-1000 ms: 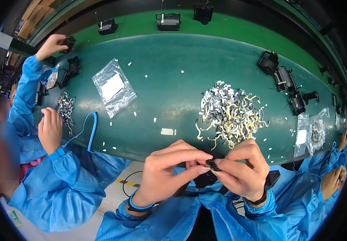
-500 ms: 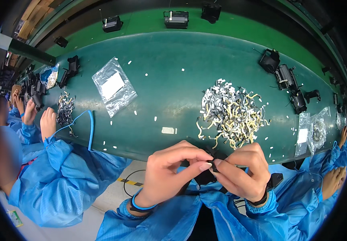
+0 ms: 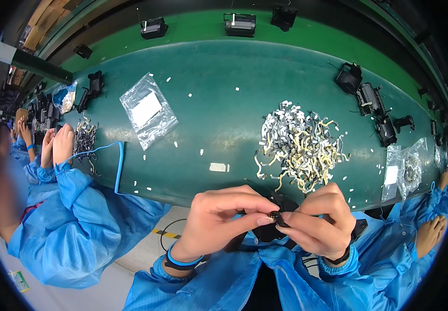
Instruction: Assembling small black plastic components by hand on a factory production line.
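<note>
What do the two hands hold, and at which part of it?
Both hands pinch one small black part between thumb and forefinger tips, the left hand at its left end, the right hand at its right end.

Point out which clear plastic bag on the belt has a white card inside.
The clear bag lying far left on the green belt, flat and holding a white card; the bag at right holds small dark parts.
</note>
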Motion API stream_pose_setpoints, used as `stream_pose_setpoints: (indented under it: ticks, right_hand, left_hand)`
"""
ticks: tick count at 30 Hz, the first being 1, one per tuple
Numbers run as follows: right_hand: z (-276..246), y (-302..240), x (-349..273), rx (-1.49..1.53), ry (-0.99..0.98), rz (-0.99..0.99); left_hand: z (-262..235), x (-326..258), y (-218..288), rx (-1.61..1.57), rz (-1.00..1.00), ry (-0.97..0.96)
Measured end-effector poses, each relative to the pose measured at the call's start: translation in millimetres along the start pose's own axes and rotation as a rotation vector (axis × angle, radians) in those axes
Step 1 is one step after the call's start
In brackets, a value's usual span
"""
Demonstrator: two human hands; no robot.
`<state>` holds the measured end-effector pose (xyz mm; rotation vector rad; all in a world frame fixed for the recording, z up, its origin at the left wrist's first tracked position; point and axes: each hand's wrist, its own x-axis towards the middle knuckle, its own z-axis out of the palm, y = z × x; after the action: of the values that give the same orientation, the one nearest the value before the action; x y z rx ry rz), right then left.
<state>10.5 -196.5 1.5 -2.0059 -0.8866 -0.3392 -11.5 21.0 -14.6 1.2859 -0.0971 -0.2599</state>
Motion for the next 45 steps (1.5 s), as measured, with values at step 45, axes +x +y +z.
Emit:
stream_pose_setpoints:
  ticks: [45]
  right_hand:
    - [8.7,2.8,0.7,0.213,0.107,0.053]
  left_hand:
    - [1.4,5.5,15.5,0.263,0.097,0.021]
